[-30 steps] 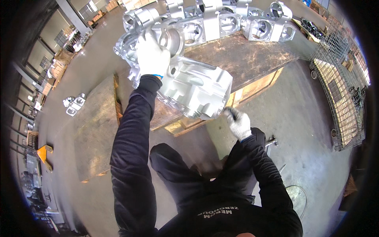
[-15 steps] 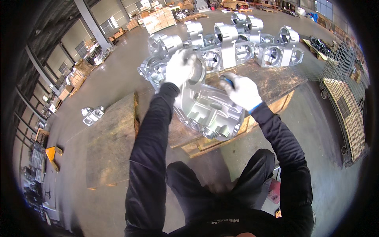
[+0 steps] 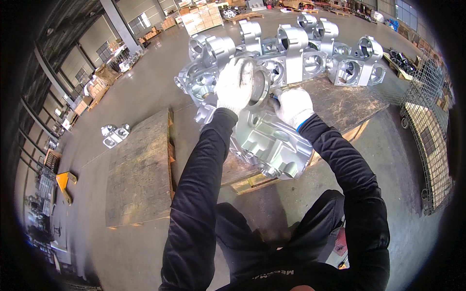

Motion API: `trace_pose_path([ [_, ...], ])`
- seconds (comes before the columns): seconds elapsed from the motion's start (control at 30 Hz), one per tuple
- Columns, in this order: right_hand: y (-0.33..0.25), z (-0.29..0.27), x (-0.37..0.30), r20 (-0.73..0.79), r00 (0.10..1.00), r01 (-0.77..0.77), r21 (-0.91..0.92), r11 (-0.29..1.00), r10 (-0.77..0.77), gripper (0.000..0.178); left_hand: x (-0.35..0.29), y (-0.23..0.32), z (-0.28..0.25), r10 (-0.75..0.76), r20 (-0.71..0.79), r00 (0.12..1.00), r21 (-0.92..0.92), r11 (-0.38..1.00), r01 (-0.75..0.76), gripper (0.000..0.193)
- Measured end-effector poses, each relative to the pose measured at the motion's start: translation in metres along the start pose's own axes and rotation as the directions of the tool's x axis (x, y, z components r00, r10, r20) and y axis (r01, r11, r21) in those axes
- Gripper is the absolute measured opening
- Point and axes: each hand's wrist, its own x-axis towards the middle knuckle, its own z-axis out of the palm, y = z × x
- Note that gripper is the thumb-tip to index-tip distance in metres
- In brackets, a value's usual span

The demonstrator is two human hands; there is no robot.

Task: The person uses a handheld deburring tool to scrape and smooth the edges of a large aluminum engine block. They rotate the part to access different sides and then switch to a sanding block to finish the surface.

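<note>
A large silver metal casting (image 3: 274, 143) with a round collar at its far end rests on the near part of a wooden platform (image 3: 347, 104). My left hand (image 3: 236, 83), in a white glove, is closed over the left side of that collar. To the right of the collar, my right hand (image 3: 294, 105), also gloved, has its fingers curled round a slim, dark blue tool. Its tip is at the collar's right edge; most of the tool is hidden by the fingers. Beyond my hands, several similar castings (image 3: 293, 56) stand in a row.
At left lies a low wooden pallet (image 3: 141, 169), with a smaller metal casting (image 3: 115, 135) on the floor beyond it. A wire mesh cage (image 3: 427, 131) stands at right. A yellow pallet-jack-like part (image 3: 64, 186) shows at far left. Stacked cartons (image 3: 201, 20) are in the background.
My right hand has moved in closer to the collar and turned, bringing the tool to its edge. My left hand stays on the collar. The whole view has shifted slightly.
</note>
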Motion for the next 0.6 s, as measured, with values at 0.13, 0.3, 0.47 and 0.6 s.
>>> trace_pose_path([
  [0.13, -0.022, -0.006, -0.005, 0.126, 0.992, 0.017, -0.007, 1.0, -0.016, 0.031, 0.002, -0.001, 0.001, 0.083, -0.068, 0.994, -0.013, 0.996, -0.084, 0.035],
  [0.3, -0.055, -0.024, -0.01, 0.142, 0.99, 0.003, 0.028, 1.0, -0.007, 0.02, 0.002, 0.003, -0.001, 0.013, -0.049, 0.999, -0.115, 0.993, -0.019, 0.036],
  [0.47, -0.082, -0.056, 0.0, 0.182, 0.981, 0.066, 0.005, 0.998, -0.066, 0.018, 0.001, 0.002, -0.001, -0.016, -0.081, 0.997, -0.1, 0.995, 0.007, 0.043],
  [0.6, -0.085, -0.092, 0.032, 0.196, 0.965, 0.174, 0.022, 0.985, -0.174, 0.019, 0.001, -0.001, -0.001, -0.109, -0.003, 0.994, -0.509, 0.856, 0.092, 0.044],
])
